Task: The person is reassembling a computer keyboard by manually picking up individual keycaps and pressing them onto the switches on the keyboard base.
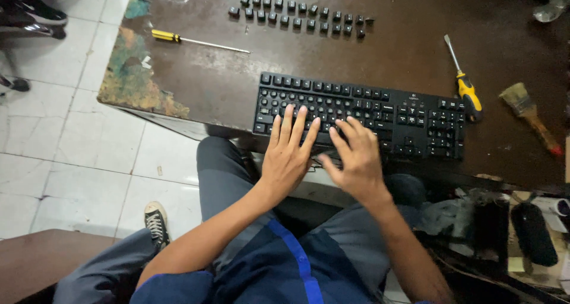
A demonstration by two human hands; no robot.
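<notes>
1. At the near edge of the worn brown table [196, 72], a black keyboard [415, 117] is lying flat, and both hands are resting on its lower rows.
2. Left hand [288, 155] and right hand [356, 158] are spreading open fingers over the keys, grasping nothing.
3. Loose keycaps [300, 16] are sitting in two neat rows well behind it, probably for order.
4. No container is showing clearly; two yellow-handled screwdrivers [466, 90] and a brush [528, 114] are lying within reach.

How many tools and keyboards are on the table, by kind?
Screwdrivers: 2, a thin yellow-handled one and a yellow-and-black one
Brushes: 1
Keyboards: 1
Total: 4
</notes>
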